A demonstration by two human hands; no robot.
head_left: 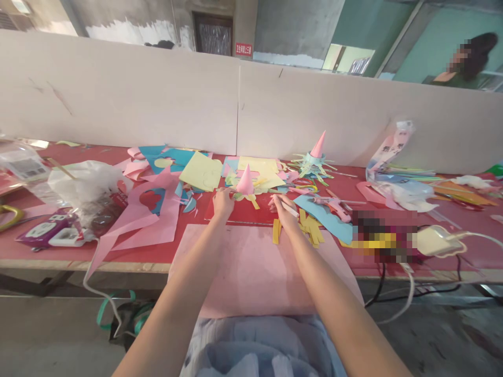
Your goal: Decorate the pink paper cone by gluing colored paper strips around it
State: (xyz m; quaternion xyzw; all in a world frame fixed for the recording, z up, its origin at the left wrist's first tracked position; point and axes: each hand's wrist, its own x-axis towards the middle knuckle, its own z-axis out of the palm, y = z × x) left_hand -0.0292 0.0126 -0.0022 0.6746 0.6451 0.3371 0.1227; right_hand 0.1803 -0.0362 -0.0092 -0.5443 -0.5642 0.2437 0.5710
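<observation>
In front of me stands a small pink paper cone with pale green and yellow paper strips round its base. My left hand is at the left side of that base, its fingers closed on the strips' edge. On the other side, my right hand grips a white pen-like stick that slants back between the fingers. Its tip is too small to make out. Yellow paper strips lie beside and under my right wrist. A finished-looking pink cone with a fringed blue-green base stands farther back.
Coloured paper scraps spread across the red table. To the right lie a pink glue gun, blue paper and cables. Plastic bags and a purple power strip are left. A white partition rises behind; a person stands beyond it.
</observation>
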